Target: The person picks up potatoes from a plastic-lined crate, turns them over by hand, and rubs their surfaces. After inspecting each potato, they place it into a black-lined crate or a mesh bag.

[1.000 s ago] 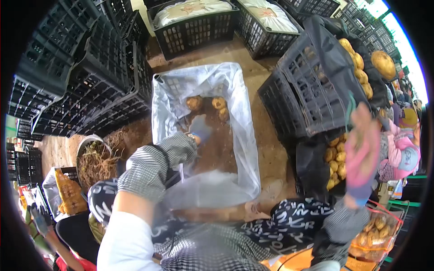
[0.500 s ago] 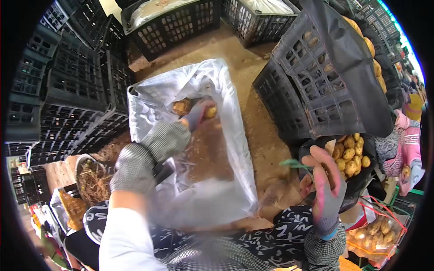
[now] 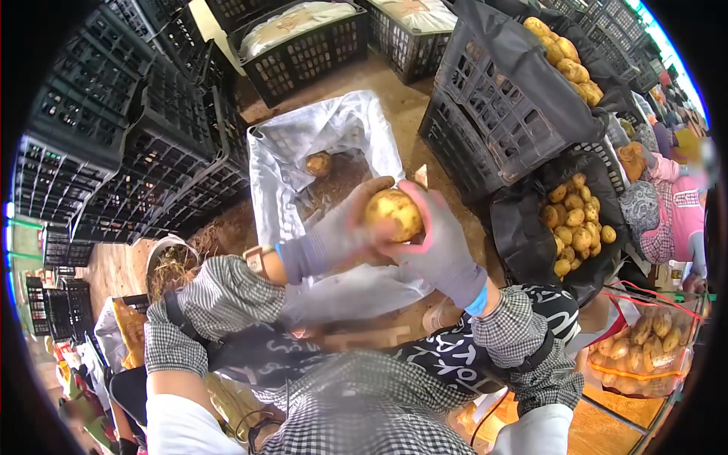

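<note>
In the middle of the head view, a yellow-brown potato (image 3: 393,212) is held between my two gloved hands. My right hand (image 3: 444,244) curls round its right side, thumb and fingers against the skin. From the left, my left hand (image 3: 341,224) grips it too, its lower part blurred. Below the hands and beyond them stands a crate lined with whitish plastic film (image 3: 271,178). Inside that crate lies one brownish, soil-marked potato (image 3: 318,163), touched by neither hand.
A black-lined crate of potatoes (image 3: 580,227) stands to my right. Behind it is a tilted black crate (image 3: 485,106). Stacked black crates (image 3: 129,144) rise on the left, near a bucket of dry plant scraps (image 3: 173,265). Bagged potatoes (image 3: 644,345) lie lower right; a person in pink (image 3: 675,220) is beyond.
My left hand has lifted out of the lined crate with a potato. My right hand has come in from the right and closed on the same potato.
</note>
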Motion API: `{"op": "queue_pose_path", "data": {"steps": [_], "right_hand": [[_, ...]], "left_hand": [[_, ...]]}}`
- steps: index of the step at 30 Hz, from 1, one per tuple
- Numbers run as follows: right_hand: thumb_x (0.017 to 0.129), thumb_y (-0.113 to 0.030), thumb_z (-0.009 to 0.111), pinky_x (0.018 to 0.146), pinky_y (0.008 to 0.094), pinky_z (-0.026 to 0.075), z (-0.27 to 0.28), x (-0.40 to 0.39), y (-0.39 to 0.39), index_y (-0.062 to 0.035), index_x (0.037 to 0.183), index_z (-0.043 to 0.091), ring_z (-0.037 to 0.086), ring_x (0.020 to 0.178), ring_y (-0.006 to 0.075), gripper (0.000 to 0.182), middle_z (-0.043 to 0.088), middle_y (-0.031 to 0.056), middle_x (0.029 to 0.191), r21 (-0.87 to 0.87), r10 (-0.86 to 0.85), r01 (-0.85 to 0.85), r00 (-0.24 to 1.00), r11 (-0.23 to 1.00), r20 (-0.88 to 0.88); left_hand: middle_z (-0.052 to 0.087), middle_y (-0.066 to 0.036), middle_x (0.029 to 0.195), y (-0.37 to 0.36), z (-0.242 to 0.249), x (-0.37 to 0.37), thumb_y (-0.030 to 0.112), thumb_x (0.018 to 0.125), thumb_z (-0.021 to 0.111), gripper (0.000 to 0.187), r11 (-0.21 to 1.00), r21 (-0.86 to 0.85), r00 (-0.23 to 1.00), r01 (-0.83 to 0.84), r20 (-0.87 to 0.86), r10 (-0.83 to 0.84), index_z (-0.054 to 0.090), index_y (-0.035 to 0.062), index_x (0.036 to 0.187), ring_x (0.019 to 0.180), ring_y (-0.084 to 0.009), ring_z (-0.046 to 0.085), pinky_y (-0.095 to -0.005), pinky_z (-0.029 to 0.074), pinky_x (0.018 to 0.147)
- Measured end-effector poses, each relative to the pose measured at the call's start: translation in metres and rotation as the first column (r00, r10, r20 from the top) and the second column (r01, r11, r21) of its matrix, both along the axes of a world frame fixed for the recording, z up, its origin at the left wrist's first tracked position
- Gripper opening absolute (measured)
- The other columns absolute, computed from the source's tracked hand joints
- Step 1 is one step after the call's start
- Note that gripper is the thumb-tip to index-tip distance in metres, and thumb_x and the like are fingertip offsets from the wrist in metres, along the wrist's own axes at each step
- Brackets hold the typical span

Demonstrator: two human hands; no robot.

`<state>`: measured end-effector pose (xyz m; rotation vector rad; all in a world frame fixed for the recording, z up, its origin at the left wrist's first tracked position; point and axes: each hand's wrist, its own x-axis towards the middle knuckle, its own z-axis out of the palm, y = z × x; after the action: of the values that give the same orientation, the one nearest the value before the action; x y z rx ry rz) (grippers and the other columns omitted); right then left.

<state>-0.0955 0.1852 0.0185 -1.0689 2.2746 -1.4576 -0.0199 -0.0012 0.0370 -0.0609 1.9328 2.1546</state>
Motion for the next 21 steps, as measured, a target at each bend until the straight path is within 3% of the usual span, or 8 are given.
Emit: {"op": "queue_pose_path", "data": {"steps": [1,8,11,13,15,17,20,21], "right_hand": [[0.07,-0.021,0.087,0.101,0.0381,0.046,0.01,0.006,-0.002,-0.0008,0.14,0.047,0.055,0.121,0.0307,0.083,0.055,0.0189,0.13,-0.016,0.028,-0.029,0.999,0.999,-0.039],[0.072,-0.02,0.087,0.107,0.0386,0.042,0.015,0.022,0.004,-0.0044,0.144,0.046,0.053,0.126,0.0309,0.084,0.054,0.018,0.135,-0.06,0.19,-0.193,0.98,0.979,-0.052],[0.084,-0.027,0.078,0.102,0.0356,0.046,-0.001,0.023,0.007,-0.0052,0.141,0.051,0.058,0.118,0.0251,0.067,0.059,0.0147,0.131,-0.195,0.222,-0.204,0.972,0.959,0.077],[0.092,-0.032,0.069,0.098,0.0328,0.048,-0.001,0.018,0.018,-0.0044,0.138,0.055,0.06,0.113,0.0206,0.055,0.062,0.0117,0.128,-0.291,0.277,-0.15,0.841,0.945,0.465],[0.099,-0.035,0.059,0.094,0.03,0.05,0.003,0.016,0.019,-0.0032,0.134,0.058,0.062,0.11,0.017,0.048,0.065,0.0095,0.126,-0.312,0.244,-0.083,0.815,0.947,0.526],[0.102,-0.035,0.054,0.093,0.0296,0.051,-0.008,0.014,0.018,-0.0027,0.133,0.059,0.062,0.11,0.0159,0.046,0.065,0.0092,0.127,-0.342,0.23,-0.038,0.808,0.939,0.542],[0.096,-0.038,0.062,0.094,0.0353,0.051,-0.007,0.019,0.012,-0.0017,0.132,0.058,0.064,0.112,0.0265,0.051,0.062,0.0155,0.13,-0.155,0.025,0.005,0.982,0.988,0.19],[0.095,-0.039,0.064,0.094,0.0365,0.051,-0.011,0.024,0.009,-0.0014,0.131,0.059,0.065,0.111,0.0288,0.053,0.062,0.0166,0.13,-0.126,-0.027,0.028,1.0,0.992,0.003]], "left_hand": [[0.046,-0.012,0.143,0.001,0.01,0.008,0.055,0.086,0.071,0.09,0.996,-0.091,1.0,-0.017,0.001,0.018,0.032,0.0055,0.15,0.122,-0.0185,0.055,-0.0293,0.058,0.086],[0.054,-0.013,0.135,-0.013,-0.014,0.046,0.06,0.092,0.058,0.081,0.975,0.108,0.979,-0.194,0.087,0.185,0.036,0.0068,0.149,0.112,-0.0222,0.064,-0.0326,0.062,0.08],[0.057,-0.009,0.129,0.001,-0.006,0.053,0.067,0.086,0.06,0.093,0.962,0.257,0.995,-0.093,0.065,0.079,0.028,0.0109,0.153,0.102,-0.0173,0.065,-0.0291,0.06,0.073],[0.057,-0.006,0.127,0.009,0.0,0.048,0.067,0.084,0.065,0.098,0.902,0.431,0.998,-0.031,0.061,0.005,0.024,0.0125,0.154,0.094,-0.0138,0.064,-0.0257,0.056,0.07],[0.056,-0.009,0.129,0.016,0.016,0.04,0.063,0.09,0.06,0.084,0.854,0.505,0.992,0.127,-0.084,-0.097,0.034,0.0072,0.148,0.107,-0.0184,0.062,-0.0306,0.052,0.086],[0.055,-0.01,0.131,0.011,-0.013,0.044,0.046,0.088,0.07,0.082,0.903,0.431,0.998,0.002,-0.062,0.027,0.032,0.0054,0.149,0.112,-0.0195,0.06,-0.0304,0.051,0.092],[0.055,-0.011,0.132,0.014,-0.038,0.041,0.022,0.083,0.082,0.094,0.98,0.0,0.969,-0.199,-0.149,0.197,0.023,0.0102,0.155,0.113,-0.0195,0.06,-0.0274,0.054,0.089],[0.054,-0.011,0.135,0.017,-0.039,0.039,0.003,0.079,0.081,0.09,0.975,-0.001,0.961,-0.222,-0.171,0.219,0.03,0.0078,0.153,0.123,-0.0211,0.055,-0.0318,0.048,0.101]]}}
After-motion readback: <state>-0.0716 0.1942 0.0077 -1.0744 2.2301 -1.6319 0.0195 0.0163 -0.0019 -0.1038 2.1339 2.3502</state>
